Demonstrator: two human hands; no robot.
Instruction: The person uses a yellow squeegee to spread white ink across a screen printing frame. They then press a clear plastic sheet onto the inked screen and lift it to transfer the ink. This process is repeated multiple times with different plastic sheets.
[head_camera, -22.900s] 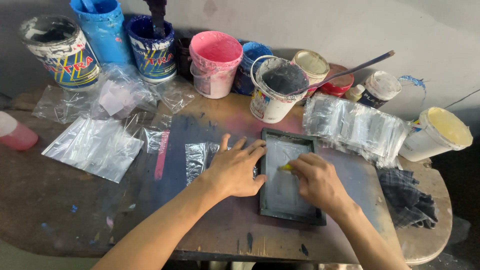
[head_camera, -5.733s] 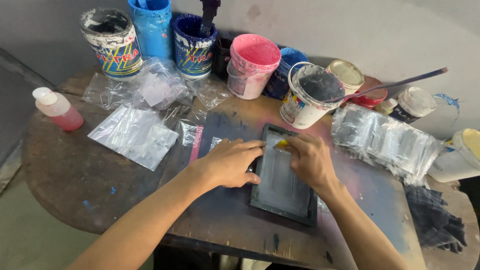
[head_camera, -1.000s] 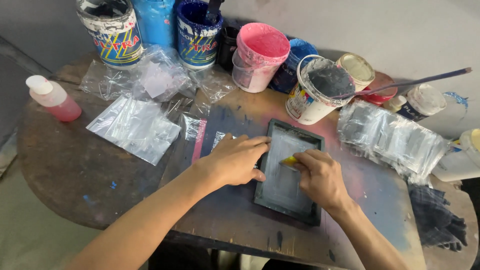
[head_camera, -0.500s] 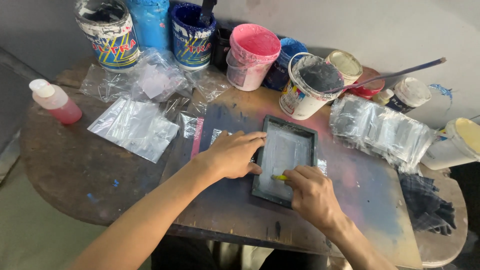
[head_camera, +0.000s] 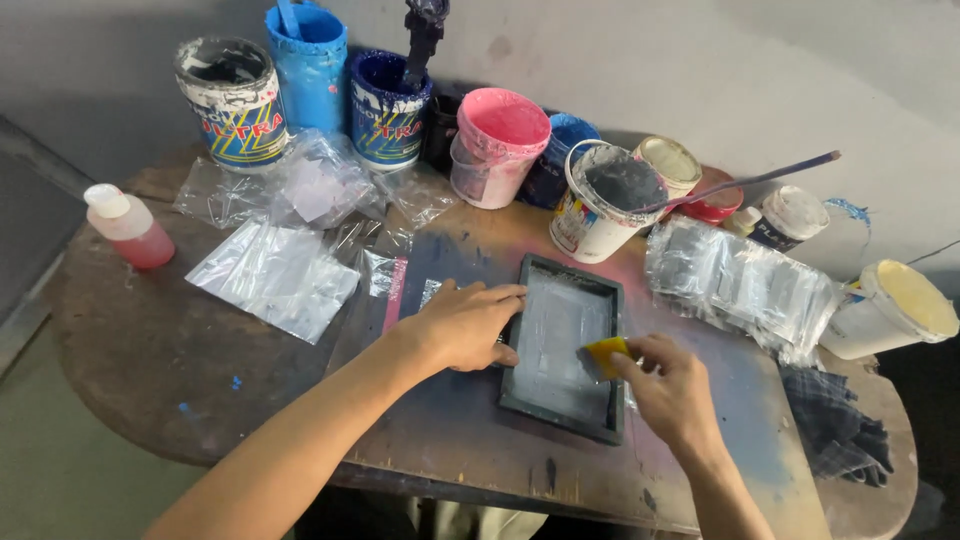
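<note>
1. Since half a second ago, the right hand (head_camera: 672, 392) has slid the yellow squeegee (head_camera: 605, 355) from the frame's lower middle to its right edge, at about three o'clock on the frame.
2. A round, paint-stained table (head_camera: 150, 370) fills the view.
3. Paint buckets line its twelve o'clock edge: a pink bucket (head_camera: 495, 145) in the middle, a white bucket of grey paint (head_camera: 605, 200) toward one o'clock.
4. A stack of clear plastic bags (head_camera: 275, 275) lies at ten o'clock.
5. The dark rectangular printing frame (head_camera: 560, 345) lies flat at the table's centre.
6. The left hand (head_camera: 462, 325) presses flat, fingers spread, on the frame's nine o'clock edge.
7. The right hand pinches the squeegee between fingertips against the mesh.
</note>
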